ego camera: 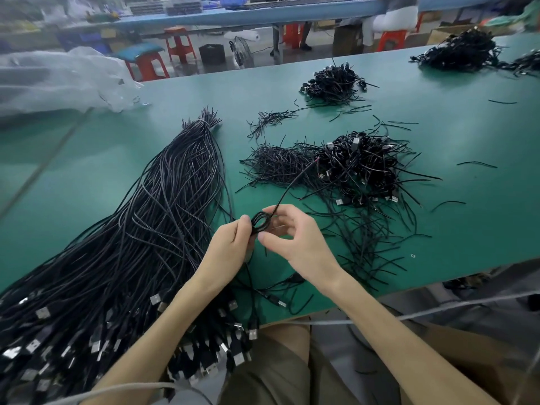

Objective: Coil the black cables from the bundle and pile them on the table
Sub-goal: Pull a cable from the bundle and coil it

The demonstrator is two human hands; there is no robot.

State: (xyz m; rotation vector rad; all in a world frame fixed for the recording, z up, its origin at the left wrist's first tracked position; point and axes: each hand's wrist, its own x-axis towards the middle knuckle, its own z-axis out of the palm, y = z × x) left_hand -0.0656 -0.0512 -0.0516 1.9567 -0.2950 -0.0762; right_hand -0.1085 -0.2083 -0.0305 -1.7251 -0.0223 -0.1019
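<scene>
Upper left of the frame, a crumpled clear plastic bag (58, 80) lies over the far-left edge of the green table (73, 159), with a bare strip of green between it and the work. Next, the big bundle (146, 229) of black cables runs from a tied tip at upper centre down to the lower left, fanning wide, its USB plugs (239, 359) hanging over the near edge.

Centre now. The left hand (230, 244) pinches the left side of a small black coil (261, 222), held just above the table and right beside the bundle's flank. The right hand (295, 238) curls round the coil's other side, thumb underneath, fingers behind. The cable's loose tail runs up and right towards the heap of short ties (277, 165).

Touching that heap on its right is the pile of coiled cables (365, 168), loose ties scattered around it down to the slanting near edge at lower right. A smaller pile (333, 81) sits at upper centre and a far pile (464, 51) at upper right near the table's back edge. Open green lies between them and along the right.
</scene>
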